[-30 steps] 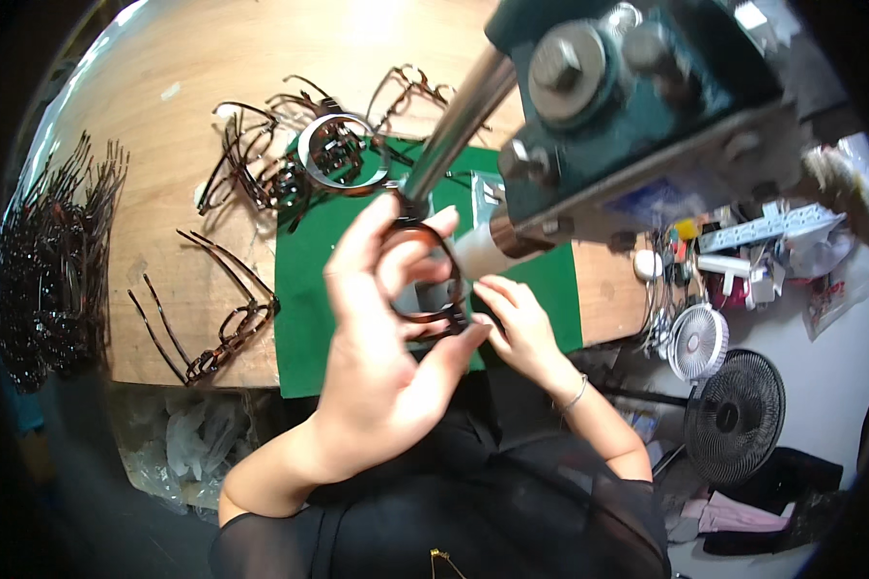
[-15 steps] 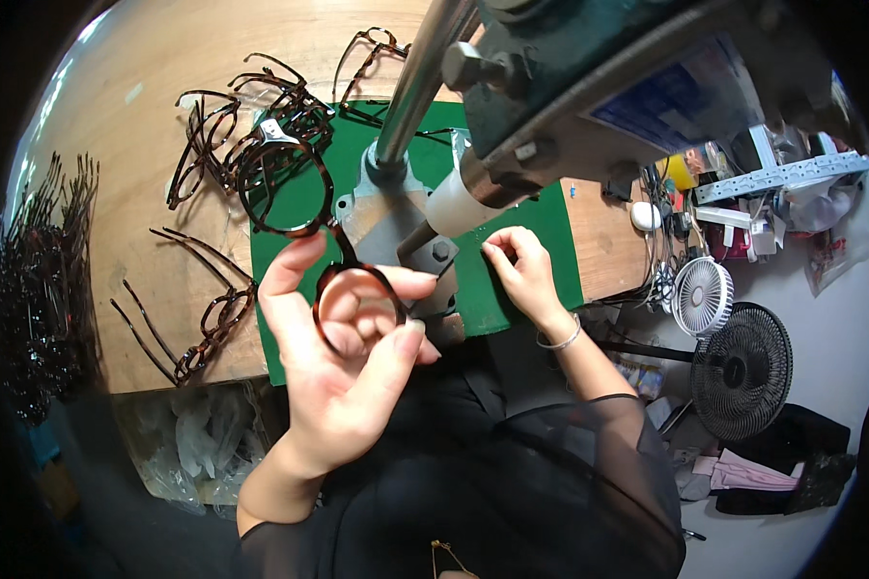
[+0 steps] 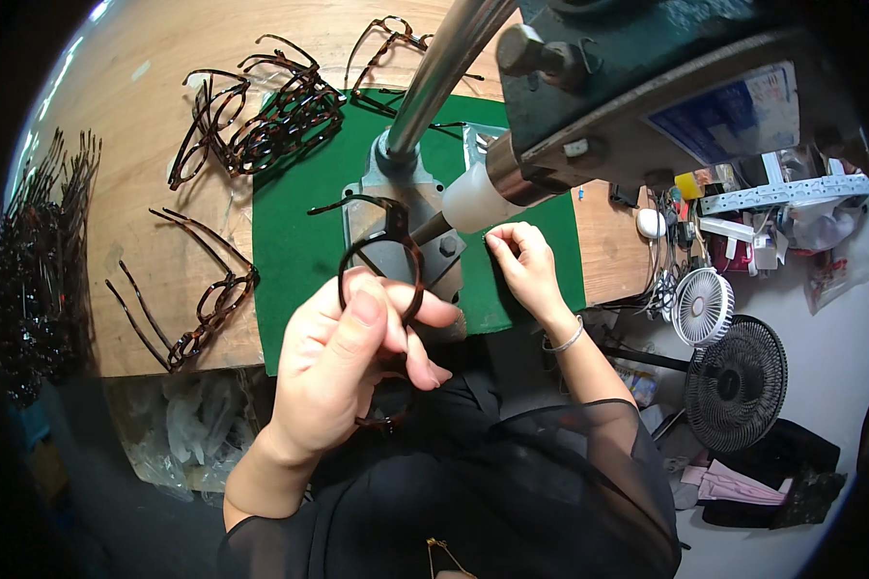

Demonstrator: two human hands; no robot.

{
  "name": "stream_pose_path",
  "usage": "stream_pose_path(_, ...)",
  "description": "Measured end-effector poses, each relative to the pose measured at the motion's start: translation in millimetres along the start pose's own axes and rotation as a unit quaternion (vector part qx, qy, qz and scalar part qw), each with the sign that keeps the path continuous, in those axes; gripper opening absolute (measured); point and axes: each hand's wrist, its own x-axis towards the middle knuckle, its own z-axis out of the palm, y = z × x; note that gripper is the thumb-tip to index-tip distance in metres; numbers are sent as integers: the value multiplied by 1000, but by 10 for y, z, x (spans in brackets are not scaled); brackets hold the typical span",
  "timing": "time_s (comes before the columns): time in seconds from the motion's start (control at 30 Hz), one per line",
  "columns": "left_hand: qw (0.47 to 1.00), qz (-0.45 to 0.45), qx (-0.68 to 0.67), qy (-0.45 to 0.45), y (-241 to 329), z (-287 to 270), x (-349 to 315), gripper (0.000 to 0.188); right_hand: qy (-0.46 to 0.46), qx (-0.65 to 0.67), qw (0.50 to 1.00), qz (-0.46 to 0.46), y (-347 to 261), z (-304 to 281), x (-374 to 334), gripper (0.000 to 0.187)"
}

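In front of the bench press, my left hand (image 3: 323, 362) is closed on a tortoiseshell eyeglass frame (image 3: 419, 280). One rim stands above my fingers and a temple arm points left; my fingers hide much of the rest. My right hand (image 3: 526, 265) rests at the front right of the green mat (image 3: 541, 212), thumb and forefinger pinched together. Whatever it may hold is too small to make out. Between the hands is the press's grey metal base (image 3: 360, 207), with a white plastic sleeve (image 3: 475, 201) above it.
Several tortoiseshell frames lie piled (image 3: 285, 125) at the back left, with two more frames (image 3: 212, 309) nearer. A bundle of dark temple arms (image 3: 43, 261) sits far left. The press post (image 3: 449, 82) and heavy head (image 3: 637, 106) overhang the mat. Fans (image 3: 702, 307) stand at right.
My left hand has turned the eyeglass frame, so one rim now stands upright and a temple arm shows at left. The right hand keeps its pinch near the mat's front.
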Motion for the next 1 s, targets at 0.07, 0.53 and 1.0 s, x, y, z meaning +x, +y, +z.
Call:
stream_pose_path(0.07,997,-18,69,9,-1,20,-36,22,0,-37,999,-37,-26,11,-5,6)
stream_pose_path(0.53,985,-135,102,-36,-78,60,-165,43,-69,100,991,51,-412,-273,62,7)
stream_pose_path(1.0,979,-182,52,-76,24,85,-204,37,-214,163,946,-183,-1510,-446,-77,11)
